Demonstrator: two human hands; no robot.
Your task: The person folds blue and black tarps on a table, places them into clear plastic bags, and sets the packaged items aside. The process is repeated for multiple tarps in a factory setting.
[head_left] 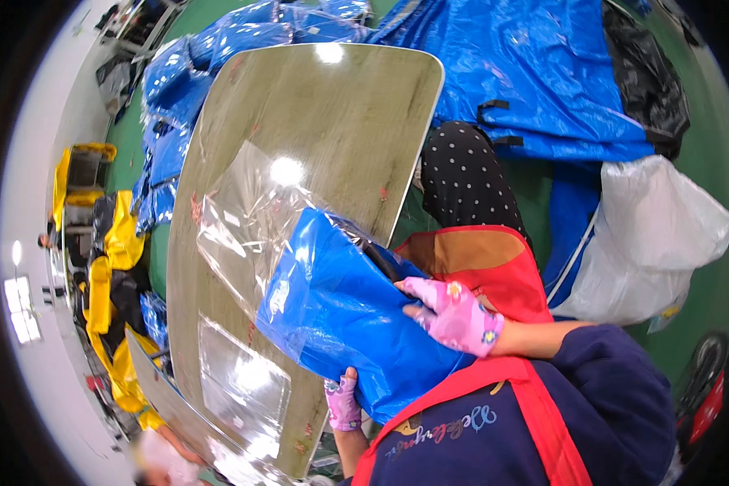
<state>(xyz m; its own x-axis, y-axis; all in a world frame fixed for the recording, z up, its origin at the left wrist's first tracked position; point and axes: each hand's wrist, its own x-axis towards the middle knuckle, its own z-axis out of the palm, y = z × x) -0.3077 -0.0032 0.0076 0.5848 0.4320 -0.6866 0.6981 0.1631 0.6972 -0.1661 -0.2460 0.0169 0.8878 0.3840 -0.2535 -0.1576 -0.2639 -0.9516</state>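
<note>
A folded blue tarpaulin piece point(340, 316) lies tilted across my lap and the near edge of the table, its far end inside a clear plastic bag point(247, 211). The bag's loose, crumpled end spreads over the tabletop. My left hand point(344, 402), in a pink fingerless glove, grips the bundle's lower left edge; part of its fingers are hidden beneath. My right hand point(453, 314), in a matching flowered glove, closes on the right edge, near a dark strip along the fold.
The wood-patterned table point(332, 121) bears a flat clear bag stack point(243, 381). Wrapped blue bundles point(170, 81) lie beyond it. Blue tarpaulin point(534, 73) and a white sack point(648, 235) are at right. Yellow bags point(125, 235) and another person point(166, 458) are at left.
</note>
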